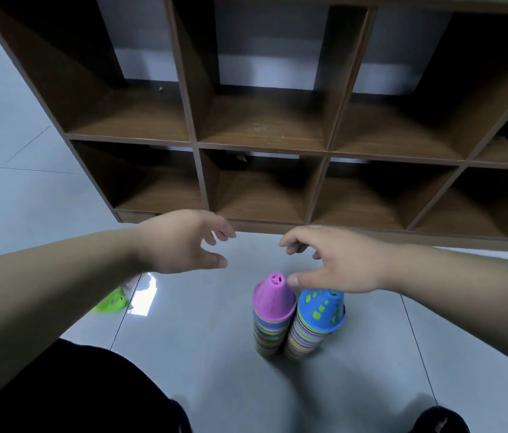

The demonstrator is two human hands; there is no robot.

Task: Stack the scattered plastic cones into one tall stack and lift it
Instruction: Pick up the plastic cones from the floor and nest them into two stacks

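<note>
Before you stands a brown wooden shelf unit (327,151) of open square compartments, its base on the pale tiled floor (202,332). Your dark trouser leg (74,385) fills the lower left corner, and a dark shoe (436,420) shows at the lower right.

Your left hand (180,242) hangs above the floor with its fingers (224,229) spread wide and holding nothing. Your right hand (337,260) faces it, its fingers (293,239) loosely curved and apart, also holding nothing. Its thumb tip lies just beside the top of the purple cone; whether it touches cannot be told.

The cones stand on the floor below your right hand in two upright stacks, side by side and touching near the base: the purple-topped stack (273,310) on the left and the blue-topped stack (318,317) on the right, both with many-coloured rims beneath. A single green cone (113,300) lies well apart to the left, partly hidden by your left forearm.
</note>
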